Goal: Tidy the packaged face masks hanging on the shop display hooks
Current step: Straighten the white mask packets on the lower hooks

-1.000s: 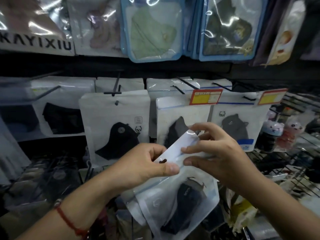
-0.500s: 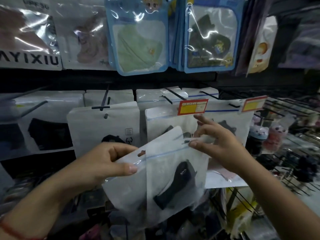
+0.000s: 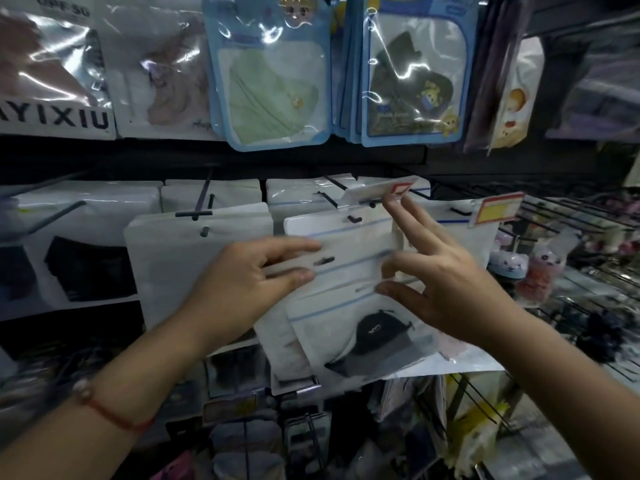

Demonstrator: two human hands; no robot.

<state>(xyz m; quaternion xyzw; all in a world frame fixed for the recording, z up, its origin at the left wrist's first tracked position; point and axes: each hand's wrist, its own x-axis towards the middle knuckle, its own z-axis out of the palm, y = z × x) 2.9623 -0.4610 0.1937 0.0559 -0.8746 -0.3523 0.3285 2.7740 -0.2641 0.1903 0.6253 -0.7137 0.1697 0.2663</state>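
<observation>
I hold a small stack of white face-mask packets (image 3: 349, 271), each showing a black mask through a clear window, up against a display hook (image 3: 355, 219) in the middle row. My left hand (image 3: 242, 289) pinches the stack's left top edge between thumb and fingers. My right hand (image 3: 440, 289) is at the right edge, thumb and a finger on the packet, the other fingers stretched up toward the hook's lifted price tag (image 3: 398, 188). More white packets with black masks (image 3: 166, 244) hang on the hook to the left.
Blue-edged children's mask packets (image 3: 273, 81) and shiny pouches hang in the row above. A second yellow-red price tag (image 3: 498, 211) sits at the right. Wire racks with small plush toys (image 3: 540, 271) stand at far right. Further packets fill the lower hooks.
Both hands raised the packet stack from waist height to the hook. The right hand's fingers spread, reaching the price tag, which has tipped upward.
</observation>
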